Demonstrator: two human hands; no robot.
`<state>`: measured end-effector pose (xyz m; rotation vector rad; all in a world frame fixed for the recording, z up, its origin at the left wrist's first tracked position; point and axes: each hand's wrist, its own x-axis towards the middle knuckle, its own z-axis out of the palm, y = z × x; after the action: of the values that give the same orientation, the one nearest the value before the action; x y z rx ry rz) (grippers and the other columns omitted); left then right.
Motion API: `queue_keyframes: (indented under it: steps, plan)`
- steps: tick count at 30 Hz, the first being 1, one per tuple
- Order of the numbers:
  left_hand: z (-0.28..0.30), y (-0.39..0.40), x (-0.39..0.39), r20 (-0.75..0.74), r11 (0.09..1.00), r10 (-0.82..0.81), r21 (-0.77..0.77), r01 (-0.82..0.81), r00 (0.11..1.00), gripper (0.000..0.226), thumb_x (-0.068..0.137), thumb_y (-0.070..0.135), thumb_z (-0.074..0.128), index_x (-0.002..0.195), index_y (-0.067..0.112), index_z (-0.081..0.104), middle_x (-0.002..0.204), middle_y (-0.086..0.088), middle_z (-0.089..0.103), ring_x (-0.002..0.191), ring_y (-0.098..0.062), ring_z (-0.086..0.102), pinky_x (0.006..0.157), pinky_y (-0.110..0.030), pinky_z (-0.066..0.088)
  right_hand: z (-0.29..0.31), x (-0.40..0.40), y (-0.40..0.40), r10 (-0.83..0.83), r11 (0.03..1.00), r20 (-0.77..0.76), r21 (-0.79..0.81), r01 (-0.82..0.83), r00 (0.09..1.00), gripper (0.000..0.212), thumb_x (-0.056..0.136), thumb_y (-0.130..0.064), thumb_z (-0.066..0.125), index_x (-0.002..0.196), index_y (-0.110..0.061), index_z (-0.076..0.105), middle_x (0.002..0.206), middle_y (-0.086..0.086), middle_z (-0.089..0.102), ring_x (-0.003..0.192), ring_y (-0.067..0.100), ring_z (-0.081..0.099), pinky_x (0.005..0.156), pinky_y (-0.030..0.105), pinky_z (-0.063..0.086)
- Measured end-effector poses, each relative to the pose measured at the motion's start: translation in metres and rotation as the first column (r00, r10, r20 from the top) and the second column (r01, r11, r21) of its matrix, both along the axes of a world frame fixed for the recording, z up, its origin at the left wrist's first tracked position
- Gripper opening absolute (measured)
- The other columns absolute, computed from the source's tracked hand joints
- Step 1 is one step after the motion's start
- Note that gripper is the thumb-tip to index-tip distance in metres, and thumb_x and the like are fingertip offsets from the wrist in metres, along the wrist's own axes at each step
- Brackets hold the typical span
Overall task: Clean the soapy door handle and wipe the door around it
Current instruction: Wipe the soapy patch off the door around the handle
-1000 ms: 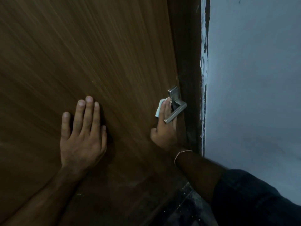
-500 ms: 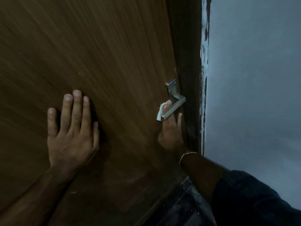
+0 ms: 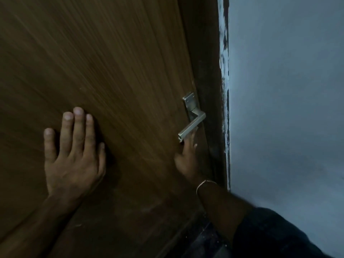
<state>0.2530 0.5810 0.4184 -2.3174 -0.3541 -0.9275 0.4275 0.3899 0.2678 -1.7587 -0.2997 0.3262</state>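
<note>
A silver lever door handle (image 3: 193,123) on a metal backplate sits at the right edge of the brown wooden door (image 3: 111,71). My right hand (image 3: 187,157) is just below the lever, fingers pointing up behind its free end. Only a pale sliver of the white cloth (image 3: 180,140) shows at the lever's tip; the rest is hidden under my fingers. My left hand (image 3: 72,155) lies flat on the door, well left of the handle, fingers spread, holding nothing.
A dark door frame (image 3: 208,71) runs right beside the handle, with a chipped white edge against the grey-blue wall (image 3: 279,90). Dark floor (image 3: 204,239) shows at the bottom. My right arm wears a thin bracelet (image 3: 204,183) and a dark sleeve (image 3: 270,235).
My right hand has slid down the door from beside the lever to below it, and the cloth has gone almost out of sight. My left hand stays pressed flat.
</note>
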Motion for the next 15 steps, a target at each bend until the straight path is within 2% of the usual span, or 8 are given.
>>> queue_keyframes:
  steps: [2, 4, 8, 11, 13, 15]
  plan:
    - [0.003, -0.003, -0.002, -0.022, 1.0, -0.015, -0.017, 0.014, 1.0, 0.073, 0.104, 0.041, 0.032, 0.165, 0.007, 0.009, 0.173, -0.012, 0.003, 0.161, -0.031, 0.006, 0.118, -0.068, 0.028, 0.015, 0.02, 0.0, -0.074, 0.986, -0.144, 0.14, 0.095, 0.987, 0.096, 0.087, 0.007, 0.049, 0.159, -0.028, -0.006, 0.167, -0.005, -0.011, 0.154, 0.026, -0.008, 0.123, 0.06, 0.008]
    - [0.005, -0.006, -0.003, -0.029, 1.0, -0.021, -0.016, 0.021, 0.999, 0.073, 0.104, 0.041, 0.032, 0.165, 0.007, 0.009, 0.173, -0.012, 0.002, 0.161, -0.03, 0.005, 0.119, -0.068, 0.026, 0.022, 0.031, -0.002, -0.095, 0.981, -0.149, 0.154, 0.118, 0.984, 0.098, 0.088, 0.004, 0.05, 0.158, -0.03, -0.01, 0.167, -0.005, -0.01, 0.154, 0.029, -0.008, 0.122, 0.061, 0.006]
    - [0.006, -0.014, -0.004, -0.019, 1.0, -0.018, -0.01, 0.018, 1.0, 0.072, 0.105, 0.041, 0.032, 0.165, 0.008, 0.009, 0.174, -0.01, 0.001, 0.161, -0.028, 0.004, 0.122, -0.065, 0.022, 0.01, 0.028, -0.014, 0.002, 0.999, -0.122, 0.054, 0.005, 0.992, 0.092, 0.089, -0.005, 0.055, 0.158, -0.035, 0.002, 0.167, -0.009, -0.001, 0.153, 0.033, -0.001, 0.121, 0.061, 0.015]
    - [0.006, -0.01, -0.003, -0.023, 1.0, -0.022, 0.018, 0.023, 0.999, 0.073, 0.104, 0.04, 0.033, 0.165, 0.007, 0.01, 0.173, -0.011, 0.002, 0.161, -0.029, 0.005, 0.121, -0.065, 0.023, 0.019, 0.034, -0.01, -0.019, 1.0, -0.146, 0.021, 0.022, 0.989, 0.102, 0.087, -0.002, 0.057, 0.157, -0.031, -0.011, 0.167, -0.007, -0.011, 0.153, 0.034, -0.003, 0.122, 0.059, 0.014]
    - [0.006, -0.008, -0.003, -0.024, 0.999, -0.015, 0.042, 0.016, 1.0, 0.074, 0.103, 0.042, 0.033, 0.165, 0.007, 0.011, 0.173, -0.012, 0.004, 0.161, -0.029, 0.006, 0.125, -0.062, 0.016, 0.026, 0.025, -0.001, -0.045, 0.999, -0.172, 0.004, 0.047, 0.984, 0.1, 0.085, -0.001, 0.059, 0.158, -0.025, -0.005, 0.168, 0.001, -0.006, 0.154, 0.029, 0.0, 0.123, 0.056, 0.017]
    - [0.004, -0.009, -0.003, -0.004, 0.999, -0.014, 0.035, 0.014, 1.0, 0.074, 0.103, 0.042, 0.032, 0.165, 0.008, 0.012, 0.173, -0.011, 0.004, 0.161, -0.028, 0.006, 0.125, -0.061, 0.015, 0.019, -0.012, 0.009, 0.004, 0.998, -0.046, -0.062, -0.007, 0.999, 0.097, 0.081, -0.001, 0.06, 0.157, -0.027, 0.004, 0.167, -0.001, -0.003, 0.153, 0.02, -0.003, 0.124, 0.052, 0.014]
